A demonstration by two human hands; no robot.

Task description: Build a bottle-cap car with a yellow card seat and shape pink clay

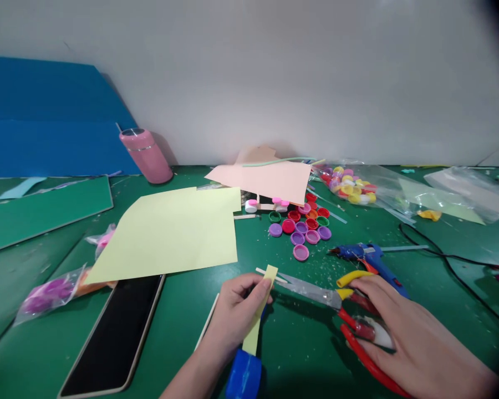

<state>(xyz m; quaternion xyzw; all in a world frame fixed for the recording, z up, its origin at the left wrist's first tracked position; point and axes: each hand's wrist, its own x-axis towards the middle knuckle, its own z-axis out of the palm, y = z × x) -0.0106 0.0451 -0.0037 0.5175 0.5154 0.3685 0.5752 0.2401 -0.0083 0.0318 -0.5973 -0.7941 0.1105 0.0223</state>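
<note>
Strip (253, 332) pinched by left fingers (263, 290); scissors (331, 299) held by right fingers (368, 284).
White stick (261, 271) best kept square to blades (304, 288).

Pale grey wall (241, 72) behind green tabletop (299, 354).

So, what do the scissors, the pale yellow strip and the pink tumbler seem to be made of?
Scissors: grey, faintly shiny blades, likely metal; smooth red and yellow handles, probably plastic.
Pale yellow strip: matt, flat and thin, apparently paper or light card.
Pink tumbler: smooth, softly shiny, with a silvery band; painted metal or plastic, hard to tell.
</note>
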